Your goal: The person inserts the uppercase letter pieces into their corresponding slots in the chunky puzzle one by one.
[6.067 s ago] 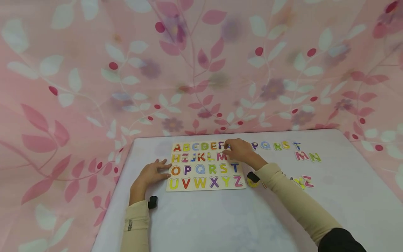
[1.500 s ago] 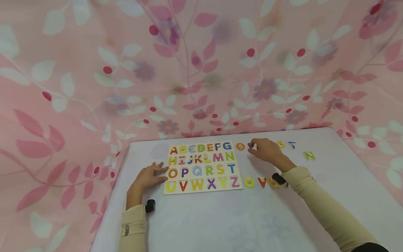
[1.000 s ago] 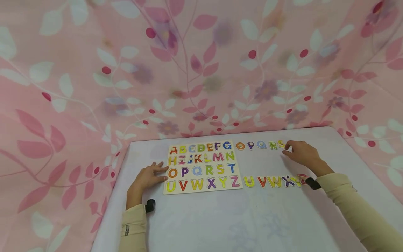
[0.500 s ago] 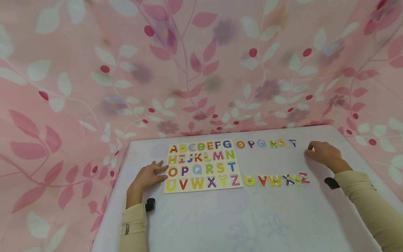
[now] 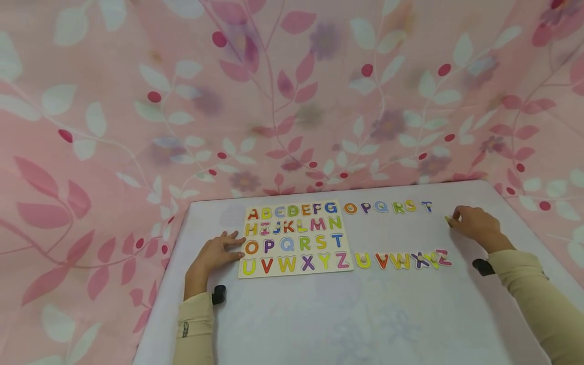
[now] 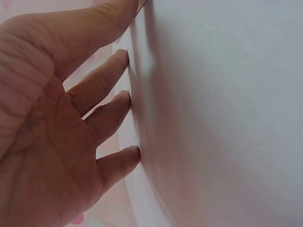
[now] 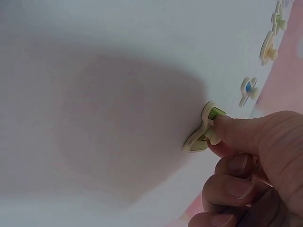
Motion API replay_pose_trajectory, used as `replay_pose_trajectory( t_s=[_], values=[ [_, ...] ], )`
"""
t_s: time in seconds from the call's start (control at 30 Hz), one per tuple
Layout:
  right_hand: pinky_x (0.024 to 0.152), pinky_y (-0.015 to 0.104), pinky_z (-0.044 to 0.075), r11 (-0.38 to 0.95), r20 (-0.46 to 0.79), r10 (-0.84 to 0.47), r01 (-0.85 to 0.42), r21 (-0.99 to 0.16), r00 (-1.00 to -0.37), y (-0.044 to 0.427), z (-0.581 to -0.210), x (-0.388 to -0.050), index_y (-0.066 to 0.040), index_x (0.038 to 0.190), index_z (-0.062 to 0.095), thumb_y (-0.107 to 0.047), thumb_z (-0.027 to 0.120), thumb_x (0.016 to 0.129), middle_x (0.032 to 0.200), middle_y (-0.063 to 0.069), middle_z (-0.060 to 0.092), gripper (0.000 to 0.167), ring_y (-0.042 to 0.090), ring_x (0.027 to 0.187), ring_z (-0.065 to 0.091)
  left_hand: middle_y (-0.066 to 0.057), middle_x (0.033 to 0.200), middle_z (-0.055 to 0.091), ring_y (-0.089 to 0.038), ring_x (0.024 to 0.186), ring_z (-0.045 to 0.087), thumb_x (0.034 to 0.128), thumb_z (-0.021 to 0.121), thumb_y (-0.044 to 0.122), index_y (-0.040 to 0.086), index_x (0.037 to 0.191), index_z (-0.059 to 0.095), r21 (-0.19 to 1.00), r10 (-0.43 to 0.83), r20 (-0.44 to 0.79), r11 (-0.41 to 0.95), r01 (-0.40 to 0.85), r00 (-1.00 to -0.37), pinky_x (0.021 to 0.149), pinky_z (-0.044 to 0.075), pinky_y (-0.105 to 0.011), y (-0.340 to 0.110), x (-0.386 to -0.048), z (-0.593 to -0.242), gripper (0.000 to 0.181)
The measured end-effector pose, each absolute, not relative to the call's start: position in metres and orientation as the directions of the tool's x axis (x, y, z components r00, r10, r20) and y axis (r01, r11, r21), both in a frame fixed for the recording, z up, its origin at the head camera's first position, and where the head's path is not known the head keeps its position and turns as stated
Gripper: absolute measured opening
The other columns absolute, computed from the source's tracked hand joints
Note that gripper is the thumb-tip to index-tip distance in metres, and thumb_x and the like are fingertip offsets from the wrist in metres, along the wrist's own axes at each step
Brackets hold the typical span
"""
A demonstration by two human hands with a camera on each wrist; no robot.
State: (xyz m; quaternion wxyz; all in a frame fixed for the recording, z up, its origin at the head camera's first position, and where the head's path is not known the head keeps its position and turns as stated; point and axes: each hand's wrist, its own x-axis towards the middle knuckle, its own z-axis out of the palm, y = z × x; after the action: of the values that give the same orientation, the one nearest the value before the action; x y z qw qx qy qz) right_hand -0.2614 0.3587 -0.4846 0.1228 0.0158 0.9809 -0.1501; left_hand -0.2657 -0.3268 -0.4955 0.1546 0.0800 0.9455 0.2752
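Observation:
The right hand [image 5: 476, 224] pinches the green letter N piece [image 5: 449, 221] at the table's right side; in the right wrist view thumb and finger hold the N piece [image 7: 202, 130] by its knob, tilted against the white surface. The left hand [image 5: 215, 258] lies with spread fingers at the left edge of the wooden letter board [image 5: 296, 274]. In the left wrist view the left hand [image 6: 71, 118] has its fingertips down on the white surface. Pieces with knobs fill the board's top row and H to M; the N spot and lower two rows show no knobs.
Right of the board, a back row of loose pieces runs from O [image 5: 350, 208] to T [image 5: 427, 206]. A front row runs from U [image 5: 363, 260] to Z [image 5: 443, 257], with Y and Z touching or overlapping. Pink floral cloth [image 5: 283, 101] hangs behind the table.
The right hand has moved from the board, past the back row of pieces, to the far right and taken hold of the N piece. M left the right side. The left hand stays at the board's edge.

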Motion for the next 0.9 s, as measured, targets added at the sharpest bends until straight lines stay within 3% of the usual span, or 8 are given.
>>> replay_pose_trajectory(
  t_s=[0.23, 0.6, 0.9],
  values=[
    [0.049, 0.036, 0.04, 0.967, -0.2, -0.044, 0.008, -0.256, -0.979, 0.331, -0.488, -0.266, 0.001, 0.099, 0.06, -0.022, 0.061, 0.094, 0.072, 0.009, 0.058, 0.024, 0.025, 0.063, 0.051, -0.012, 0.152, 0.042, -0.04, 0.146, 0.02, 0.0852, 0.078, 0.028, 0.014, 0.136, 0.061, 0.543, 0.252, -0.233, 0.835, 0.089, -0.939, 0.112, 0.015, -0.064, -0.326, -0.265, -0.494, 0.056],
    [0.047, 0.032, 0.037, 0.961, -0.052, -0.16, -0.143, -0.238, -0.986, 0.242, -0.479, -0.277, -0.004, 0.099, 0.063, -0.022, 0.066, 0.093, 0.073, 0.005, 0.062, 0.019, 0.019, 0.058, 0.049, -0.013, 0.15, 0.043, -0.041, 0.145, 0.022, 0.0838, 0.079, 0.028, 0.012, 0.134, 0.062, 0.544, 0.265, -0.209, 0.831, 0.113, -0.941, 0.112, 0.017, -0.065, -0.327, -0.265, -0.496, 0.056],
    [0.047, 0.029, 0.036, 0.936, -0.039, -0.224, -0.203, -0.288, -0.974, 0.17, -0.478, -0.294, -0.006, 0.099, 0.065, -0.024, 0.069, 0.092, 0.074, 0.002, 0.062, 0.019, 0.017, 0.058, 0.049, -0.012, 0.151, 0.043, -0.041, 0.145, 0.022, 0.0848, 0.078, 0.028, 0.012, 0.135, 0.062, 0.544, 0.262, -0.216, 0.832, 0.107, -0.941, 0.112, 0.017, -0.065, -0.327, -0.264, -0.496, 0.055]
  ],
)
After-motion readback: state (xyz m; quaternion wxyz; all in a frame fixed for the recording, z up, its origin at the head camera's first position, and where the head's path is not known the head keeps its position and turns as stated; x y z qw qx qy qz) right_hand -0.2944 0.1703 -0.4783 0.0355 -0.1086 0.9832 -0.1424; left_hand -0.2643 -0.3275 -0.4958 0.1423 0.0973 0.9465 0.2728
